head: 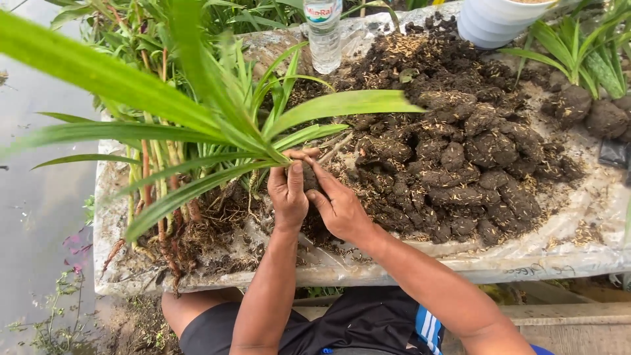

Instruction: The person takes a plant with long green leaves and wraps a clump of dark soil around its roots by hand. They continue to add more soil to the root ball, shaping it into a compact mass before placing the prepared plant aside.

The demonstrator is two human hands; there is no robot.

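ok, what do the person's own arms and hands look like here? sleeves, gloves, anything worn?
Both arms are bare up to the frame edge: no sleeves in view. The left hand and right hand wear no gloves; no rings, watch or wristband show. Dark soil smudges the fingertips. Below the arms, black shorts with a blue panel and white stripes.

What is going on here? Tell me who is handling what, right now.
A person presses both hands around a lump of dark soil at the base of a long-leaved green plant. The left hand and right hand cup it from either side. More bare-rooted plants lie to the left on a plastic sheet. A heap of soil lumps sits to the right, with a plastic bottle and a white pot behind.
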